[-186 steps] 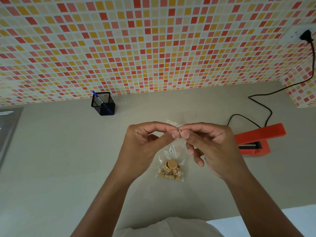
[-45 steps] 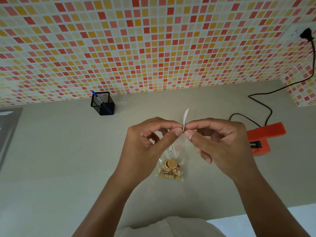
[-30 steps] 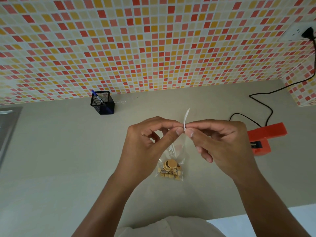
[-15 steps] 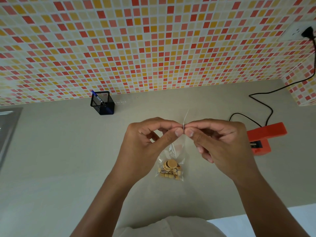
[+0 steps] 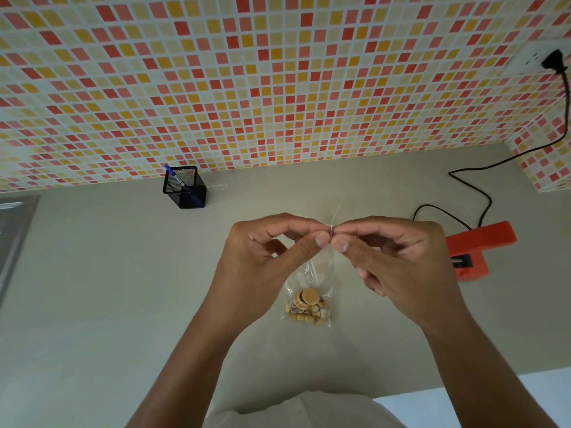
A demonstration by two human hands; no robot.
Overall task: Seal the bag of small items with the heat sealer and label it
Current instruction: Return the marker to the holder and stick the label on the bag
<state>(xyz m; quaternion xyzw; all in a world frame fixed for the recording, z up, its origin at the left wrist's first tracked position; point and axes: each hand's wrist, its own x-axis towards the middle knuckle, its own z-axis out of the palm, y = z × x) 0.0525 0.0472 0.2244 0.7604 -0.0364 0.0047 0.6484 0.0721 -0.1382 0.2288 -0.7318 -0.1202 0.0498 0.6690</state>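
A small clear bag holding several tan wooden discs and pegs lies on the beige counter below my hands. Its upper part runs up behind my fingers, and I cannot tell whether they hold it. My left hand and my right hand meet fingertip to fingertip above the bag. Both pinch a thin white label strip, which sticks up edge-on between them. The orange heat sealer sits on the counter just right of my right hand, its arm raised.
A black mesh pen holder with a blue pen stands at the back by the tiled wall. The sealer's black cable runs to a wall socket at the upper right. A metal sink edge lies at the far left.
The white strip between my fingertips has turned from showing its broad face to edge-on and looks thinner. Both hands and the bag have hardly moved.
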